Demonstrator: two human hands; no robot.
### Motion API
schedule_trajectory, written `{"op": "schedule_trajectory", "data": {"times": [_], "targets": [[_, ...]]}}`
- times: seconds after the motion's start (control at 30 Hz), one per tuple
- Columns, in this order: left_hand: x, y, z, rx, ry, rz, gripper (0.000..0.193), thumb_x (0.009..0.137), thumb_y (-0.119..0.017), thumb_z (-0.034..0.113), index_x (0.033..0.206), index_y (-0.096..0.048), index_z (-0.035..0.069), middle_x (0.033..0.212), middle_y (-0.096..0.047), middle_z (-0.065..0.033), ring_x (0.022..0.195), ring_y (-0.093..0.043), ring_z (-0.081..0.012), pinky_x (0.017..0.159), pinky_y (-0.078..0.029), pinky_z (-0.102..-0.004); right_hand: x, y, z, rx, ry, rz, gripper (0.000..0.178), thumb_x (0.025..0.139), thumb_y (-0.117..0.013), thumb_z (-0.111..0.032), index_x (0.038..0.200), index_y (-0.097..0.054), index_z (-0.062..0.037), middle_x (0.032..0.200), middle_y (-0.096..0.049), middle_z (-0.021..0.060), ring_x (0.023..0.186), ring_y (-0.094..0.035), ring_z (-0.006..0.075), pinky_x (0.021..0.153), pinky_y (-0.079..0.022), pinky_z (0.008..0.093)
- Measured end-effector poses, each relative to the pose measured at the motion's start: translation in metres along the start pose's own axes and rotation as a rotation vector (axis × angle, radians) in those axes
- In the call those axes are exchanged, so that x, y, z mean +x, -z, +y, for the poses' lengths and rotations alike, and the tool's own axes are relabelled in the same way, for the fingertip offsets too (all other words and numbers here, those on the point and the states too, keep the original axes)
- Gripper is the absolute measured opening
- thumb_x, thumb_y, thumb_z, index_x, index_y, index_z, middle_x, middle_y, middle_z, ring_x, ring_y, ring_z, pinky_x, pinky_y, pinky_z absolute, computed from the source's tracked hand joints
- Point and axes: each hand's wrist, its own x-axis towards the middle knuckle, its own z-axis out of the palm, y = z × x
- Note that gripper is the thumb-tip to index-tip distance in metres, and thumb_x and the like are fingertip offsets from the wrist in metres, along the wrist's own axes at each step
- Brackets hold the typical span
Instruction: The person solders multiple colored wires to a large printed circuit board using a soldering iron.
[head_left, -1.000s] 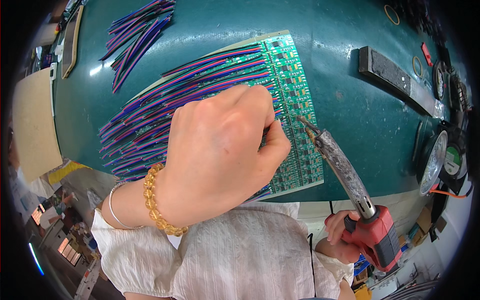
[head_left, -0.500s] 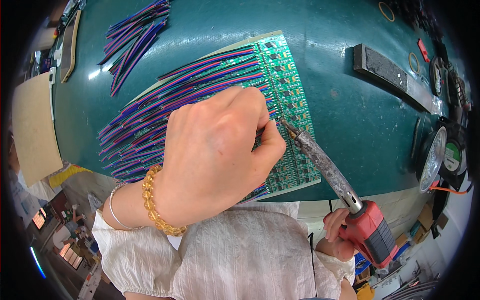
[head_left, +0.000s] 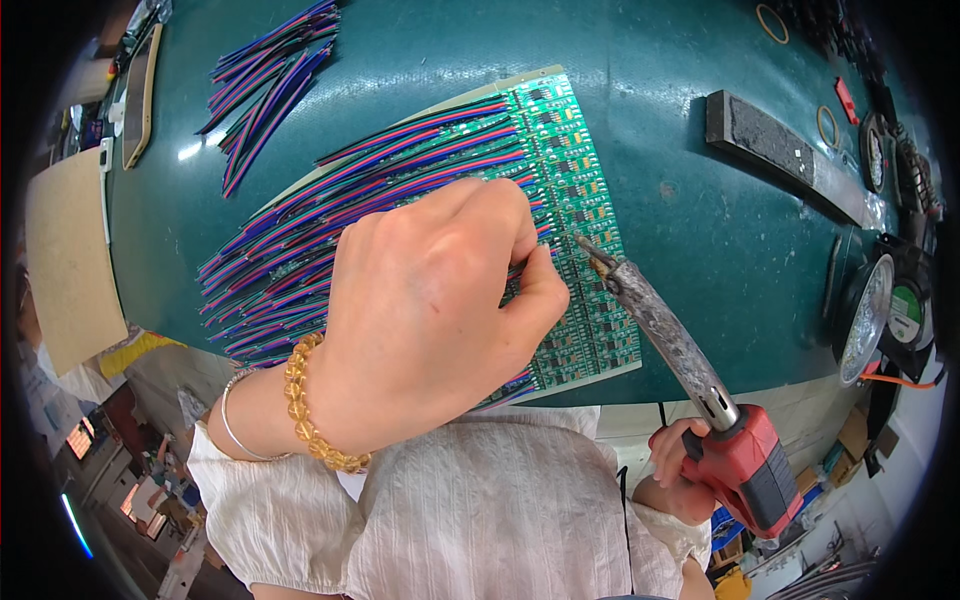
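Note:
A green circuit board panel (head_left: 580, 190) carries rows of small chips and lies on the table in front of me. Bundles of black, red, blue and green wires (head_left: 400, 160) run leftward from it. Over the panel's middle, my left hand (head_left: 440, 290) is closed in a pinch, and wire ends show beside its fingertips. The hand hides most of the wires beneath it. My right hand (head_left: 680, 470) grips the red and black handle of a soldering iron (head_left: 675, 340). Its dark, tilted tip is just right of my left fingertips, over the chips.
Loose wire bundles (head_left: 275, 85) lie at the far left of the green table (head_left: 670, 150). To the right are a long dark grey block (head_left: 760, 135), a round metal dish (head_left: 866, 320) and a rubber band (head_left: 828, 127). A phone (head_left: 143, 95) and cardboard (head_left: 72, 260) sit left.
The soldering iron has moved slightly right, its tip drawing away from my left fingertips. My left hand stays almost in place, still pinched.

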Motion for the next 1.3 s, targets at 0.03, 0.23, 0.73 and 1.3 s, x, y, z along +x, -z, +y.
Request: {"op": "schedule_trajectory", "data": {"times": [0.03,0.23,0.73,1.3], "targets": [[0.0,0.0,0.001,0.002,0.006,-0.007,0.016,0.071,-0.07,0.0,0.068,-0.055,0.002,0.058,-0.051,-0.0045,0.05,-0.047,-0.0128,0.048,-0.037,-0.0264,0.002,-0.002,-0.006,-0.096,0.007,0.057,0.096,0.077,-0.061,-0.071,0.127,-0.044,0.0103,0.053,-0.054,-0.0009,0.046,-0.051,0.0118,0.046,-0.04,0.0259],[0.0,0.0,0.0,-0.016,-0.007,-0.001,0.016,0.071,-0.071,0.0,0.067,-0.055,0.002,0.058,-0.051,-0.0038,0.049,-0.046,-0.0122,0.047,-0.036,-0.0264,0.021,-0.036,-0.009,0.381,0.041,0.39,0.091,0.079,-0.062,-0.068,0.125,-0.045,0.0088,0.053,-0.054,-0.0011,0.046,-0.05,0.0114,0.044,-0.039,0.0245],[0.001,0.003,-0.002,-0.072,0.017,-0.035,0.016,0.072,-0.071,-0.001,0.068,-0.056,0.001,0.06,-0.052,-0.0026,0.05,-0.043,-0.0074,0.047,-0.035,-0.0241,0.018,-0.022,-0.025,0.077,-0.119,0.356,0.054,0.075,-0.068,-0.041,0.102,-0.051,0.0029,0.065,-0.057,0.0033,0.056,-0.054,0.0124,0.054,-0.042,0.025],[0.0,0.001,-0.001,-0.053,0.009,-0.015,0.016,0.071,-0.071,0.0,0.068,-0.055,0.002,0.059,-0.052,-0.0029,0.05,-0.046,-0.0095,0.047,-0.037,-0.0246,-0.015,-0.021,0.015,0.502,0.012,0.28,0.109,0.065,-0.066,-0.077,0.128,-0.042,0.0076,0.055,-0.056,-0.0002,0.048,-0.052,0.0132,0.049,-0.041,0.0264]]}}
